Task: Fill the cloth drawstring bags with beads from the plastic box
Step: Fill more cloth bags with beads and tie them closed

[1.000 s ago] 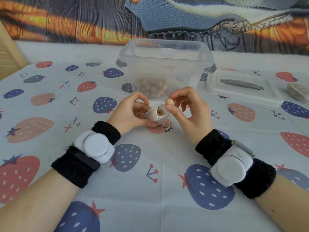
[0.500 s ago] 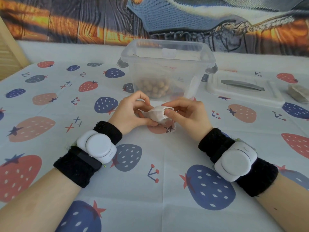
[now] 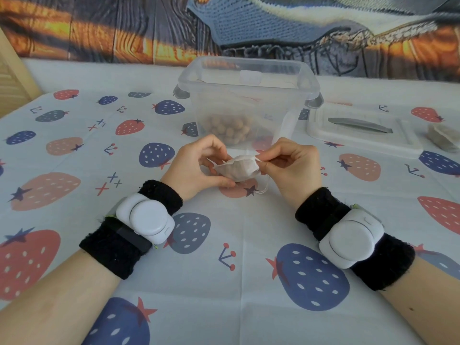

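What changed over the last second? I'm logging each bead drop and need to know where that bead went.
The right hand no longer holds a bead up; it now pinches the bag at its mouth by the drawstring. The bead is out of sight. The left hand kept gripping the bag; the plastic box and lid stayed put.

We are seeing the plastic box (image 3: pixel 249 103) standing just beyond both hands, its lid (image 3: pixel 361 130) lying right.
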